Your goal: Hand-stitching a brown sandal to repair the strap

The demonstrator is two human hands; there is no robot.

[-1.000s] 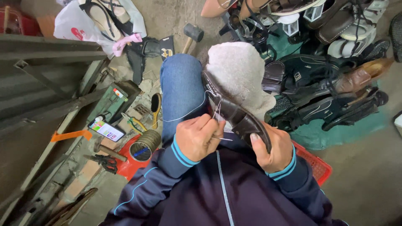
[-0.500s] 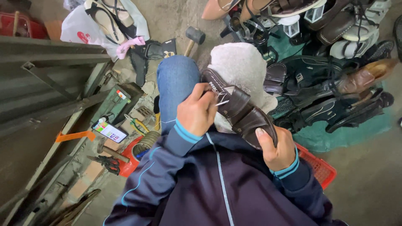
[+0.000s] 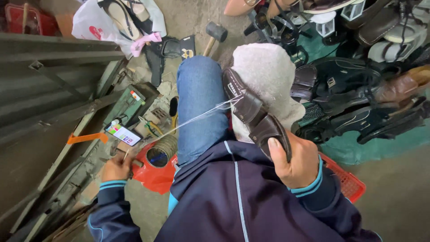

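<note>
The dark brown leather sandal (image 3: pixel 255 114), judged light and flexible, is gripped at its heel by the right hand (image 3: pixel 293 161), mid-frame; the left hand (image 3: pixel 117 168) is closed around taut white thread (image 3: pixel 197 117) at lower left.

— What's countable near the left?
— One phone (image 3: pixel 123 134), one red tin (image 3: pixel 157 157), one hammer (image 3: pixel 214 36) farther off.
— And hands?
— Two: left hand (image 3: pixel 117 168), right hand (image 3: pixel 296 161), with one brown sandal (image 3: pixel 255 114).

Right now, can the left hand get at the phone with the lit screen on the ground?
Probably yes. The left hand is stretched out low by the red tub, and the phone lies just beyond it with nothing over it. But the hand looks busy gripping a small tool and pulling thread from the sandal.
</note>
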